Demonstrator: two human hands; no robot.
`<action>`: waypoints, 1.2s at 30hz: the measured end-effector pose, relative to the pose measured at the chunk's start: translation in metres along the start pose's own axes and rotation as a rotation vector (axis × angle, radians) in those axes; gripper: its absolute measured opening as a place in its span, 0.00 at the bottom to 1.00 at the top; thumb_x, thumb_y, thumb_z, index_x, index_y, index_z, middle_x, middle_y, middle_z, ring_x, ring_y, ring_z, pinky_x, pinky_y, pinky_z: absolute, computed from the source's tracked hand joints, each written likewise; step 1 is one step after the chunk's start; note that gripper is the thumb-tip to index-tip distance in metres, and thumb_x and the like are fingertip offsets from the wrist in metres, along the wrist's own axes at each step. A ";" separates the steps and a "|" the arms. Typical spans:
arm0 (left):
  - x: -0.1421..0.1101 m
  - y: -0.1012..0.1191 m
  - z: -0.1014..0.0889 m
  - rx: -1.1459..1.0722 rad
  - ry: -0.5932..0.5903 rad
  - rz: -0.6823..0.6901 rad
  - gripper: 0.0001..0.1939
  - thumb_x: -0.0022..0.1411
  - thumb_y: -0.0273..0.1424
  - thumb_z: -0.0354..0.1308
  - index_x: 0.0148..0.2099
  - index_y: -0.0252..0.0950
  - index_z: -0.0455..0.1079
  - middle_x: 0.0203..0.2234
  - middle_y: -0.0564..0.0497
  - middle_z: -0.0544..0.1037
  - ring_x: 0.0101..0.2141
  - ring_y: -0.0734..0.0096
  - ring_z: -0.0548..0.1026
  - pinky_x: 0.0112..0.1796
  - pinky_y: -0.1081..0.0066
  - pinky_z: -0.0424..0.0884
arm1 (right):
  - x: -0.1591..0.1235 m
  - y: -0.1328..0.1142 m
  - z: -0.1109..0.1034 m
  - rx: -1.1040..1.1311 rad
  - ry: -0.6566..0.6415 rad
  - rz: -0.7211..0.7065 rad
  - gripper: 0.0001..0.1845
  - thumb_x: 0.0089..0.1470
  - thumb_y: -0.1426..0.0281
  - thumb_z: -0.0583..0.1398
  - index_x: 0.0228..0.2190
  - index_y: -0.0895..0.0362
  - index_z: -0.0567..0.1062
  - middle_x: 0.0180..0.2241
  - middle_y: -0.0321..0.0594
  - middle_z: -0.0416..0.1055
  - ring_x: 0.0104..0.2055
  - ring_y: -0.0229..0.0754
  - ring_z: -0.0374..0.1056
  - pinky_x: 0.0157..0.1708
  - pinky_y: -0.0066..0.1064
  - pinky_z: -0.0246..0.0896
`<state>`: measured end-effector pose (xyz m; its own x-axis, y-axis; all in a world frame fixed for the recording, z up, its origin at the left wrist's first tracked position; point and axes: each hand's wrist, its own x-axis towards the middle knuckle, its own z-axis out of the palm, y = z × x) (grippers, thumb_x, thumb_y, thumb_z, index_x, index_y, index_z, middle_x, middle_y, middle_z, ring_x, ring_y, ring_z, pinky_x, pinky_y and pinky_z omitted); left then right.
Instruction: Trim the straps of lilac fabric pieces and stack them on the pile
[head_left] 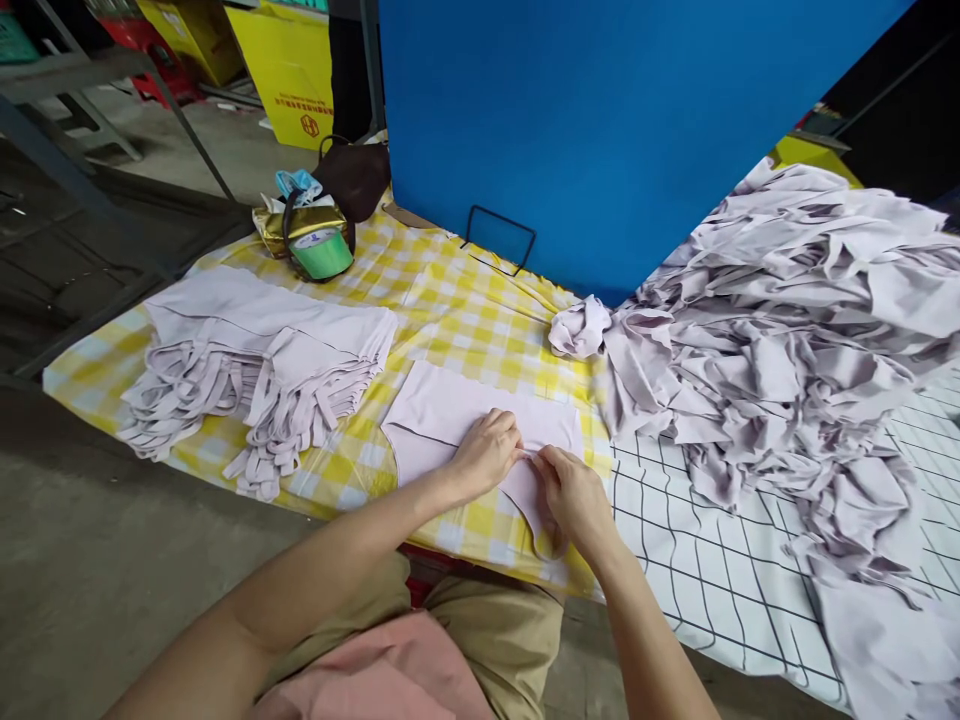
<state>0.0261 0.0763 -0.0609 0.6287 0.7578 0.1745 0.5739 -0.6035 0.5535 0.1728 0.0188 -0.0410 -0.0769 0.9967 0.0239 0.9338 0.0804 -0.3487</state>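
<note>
A pale lilac garment (442, 400), which looks like a strappy top, is spread on the yellow-and-white checked cloth in front of me. My left hand (489, 448) rests on its middle with the fingers closed on the fabric. Close to its right, my right hand (576, 495) pinches the garment near the edge where a strap curves down. The fingertips of both hands nearly meet, and the bit of fabric between them is mostly hidden. To the left lies a neat stack of matching garments (270, 320), their straps hanging toward the table's front edge.
A large heap of crumpled lilac garments (795, 360) covers the right side, partly over a white grid-patterned cloth (675, 540). A tall blue panel (600, 130) rises behind, with a black wire stand (501, 240) at its foot. Green tape (322, 255) sits back left.
</note>
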 end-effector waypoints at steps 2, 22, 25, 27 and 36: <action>0.001 -0.002 0.001 -0.013 -0.004 0.005 0.05 0.59 0.29 0.57 0.32 0.33 0.68 0.34 0.50 0.69 0.39 0.67 0.65 0.40 0.68 0.64 | 0.002 0.000 0.000 -0.053 -0.015 -0.012 0.14 0.59 0.70 0.47 0.23 0.54 0.64 0.23 0.38 0.68 0.27 0.41 0.64 0.26 0.28 0.51; 0.005 -0.009 0.001 0.036 -0.071 0.062 0.03 0.59 0.26 0.54 0.34 0.34 0.69 0.36 0.49 0.69 0.42 0.66 0.63 0.41 0.68 0.64 | 0.014 -0.007 -0.009 -0.440 -0.133 -0.138 0.10 0.54 0.79 0.52 0.27 0.57 0.70 0.27 0.41 0.71 0.31 0.42 0.64 0.26 0.30 0.46; 0.005 -0.010 0.001 0.027 -0.076 0.075 0.03 0.59 0.26 0.55 0.33 0.33 0.69 0.36 0.49 0.69 0.42 0.66 0.63 0.41 0.69 0.64 | 0.015 -0.006 -0.010 -0.442 -0.141 -0.155 0.11 0.53 0.81 0.51 0.27 0.57 0.70 0.26 0.41 0.70 0.31 0.42 0.63 0.26 0.30 0.46; 0.006 -0.011 0.000 0.021 -0.087 0.070 0.03 0.58 0.26 0.55 0.33 0.33 0.69 0.36 0.49 0.69 0.42 0.66 0.63 0.41 0.69 0.64 | 0.017 -0.005 -0.012 -0.442 -0.156 -0.170 0.12 0.53 0.82 0.51 0.27 0.56 0.70 0.26 0.41 0.70 0.31 0.42 0.63 0.26 0.30 0.47; 0.008 -0.008 -0.007 0.011 -0.115 0.069 0.04 0.59 0.26 0.54 0.32 0.34 0.69 0.36 0.49 0.69 0.42 0.66 0.63 0.42 0.69 0.64 | 0.025 -0.003 -0.018 -0.437 -0.199 -0.257 0.13 0.52 0.82 0.52 0.24 0.56 0.69 0.24 0.41 0.69 0.29 0.42 0.62 0.25 0.30 0.45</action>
<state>0.0230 0.0890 -0.0586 0.7225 0.6814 0.1168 0.5326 -0.6563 0.5344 0.1747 0.0432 -0.0226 -0.3469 0.9281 -0.1351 0.9312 0.3580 0.0683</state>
